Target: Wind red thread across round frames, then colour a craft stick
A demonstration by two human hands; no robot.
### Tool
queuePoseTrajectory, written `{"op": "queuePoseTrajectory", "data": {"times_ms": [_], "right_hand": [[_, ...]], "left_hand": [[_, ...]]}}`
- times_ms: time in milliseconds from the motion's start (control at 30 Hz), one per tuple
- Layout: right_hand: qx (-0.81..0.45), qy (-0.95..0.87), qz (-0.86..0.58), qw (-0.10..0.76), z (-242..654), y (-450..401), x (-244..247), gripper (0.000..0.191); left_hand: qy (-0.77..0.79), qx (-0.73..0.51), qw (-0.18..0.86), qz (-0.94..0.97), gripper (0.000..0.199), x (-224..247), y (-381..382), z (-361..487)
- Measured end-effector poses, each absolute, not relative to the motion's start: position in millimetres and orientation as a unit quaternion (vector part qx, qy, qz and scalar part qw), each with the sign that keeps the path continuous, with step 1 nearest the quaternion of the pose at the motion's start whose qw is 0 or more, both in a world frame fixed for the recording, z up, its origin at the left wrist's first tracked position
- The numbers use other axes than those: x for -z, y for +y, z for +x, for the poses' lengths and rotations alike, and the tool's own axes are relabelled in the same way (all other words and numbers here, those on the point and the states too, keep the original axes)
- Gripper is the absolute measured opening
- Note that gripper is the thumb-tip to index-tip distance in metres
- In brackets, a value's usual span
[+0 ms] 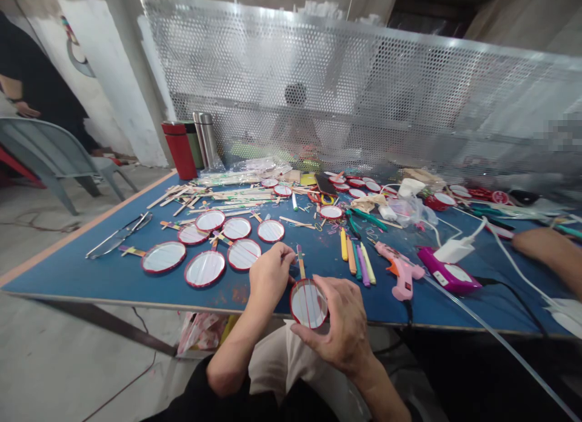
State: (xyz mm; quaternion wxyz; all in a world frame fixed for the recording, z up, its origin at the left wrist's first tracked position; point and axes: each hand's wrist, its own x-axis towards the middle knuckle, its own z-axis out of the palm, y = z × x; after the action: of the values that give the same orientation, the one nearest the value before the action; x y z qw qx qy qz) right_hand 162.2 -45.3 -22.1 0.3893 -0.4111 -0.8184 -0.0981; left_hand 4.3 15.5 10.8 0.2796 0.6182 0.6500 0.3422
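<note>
A small craft banjo [300, 304], with a round whitish face, red rim, coloured stick neck and thin lines across the face, is tilted up at the table's front edge. My right hand [343, 316] grips its rim between thumb and fingers. Beside the neck, my left hand [273, 273] has its fingertips pinched together; what they hold, if anything, is too small to make out. Several similar banjos [204, 268] lie left of my left hand. Felt markers [357, 263] in several colours lie beyond my right hand.
A pink glue gun [400, 270] and a purple power strip [448, 273] with cables lie to the right. Pliers [352, 223], wooden sticks [236, 194] and a red flask [179, 150] are farther back. A perforated metal panel [318, 88] bounds the table. Another person's arm [548, 252] rests at right.
</note>
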Motion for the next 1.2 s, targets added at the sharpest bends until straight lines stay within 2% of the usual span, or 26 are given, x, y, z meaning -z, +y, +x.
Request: {"op": "queuePoseTrajectory", "data": {"times_ms": [500,1200], "right_hand": [[0.102,-0.816,-0.412,0.393,162.2,-45.1,22.1,0.074],[0.099,-0.816,-0.413,0.392,162.3,-44.6,23.2,0.073]], "left_hand": [[0.636,-0.352,0.314,0.611,0.014,-13.6,15.3,3.4],[0.634,-0.355,0.307,0.615,0.014,-13.9,14.2,4.0]]}}
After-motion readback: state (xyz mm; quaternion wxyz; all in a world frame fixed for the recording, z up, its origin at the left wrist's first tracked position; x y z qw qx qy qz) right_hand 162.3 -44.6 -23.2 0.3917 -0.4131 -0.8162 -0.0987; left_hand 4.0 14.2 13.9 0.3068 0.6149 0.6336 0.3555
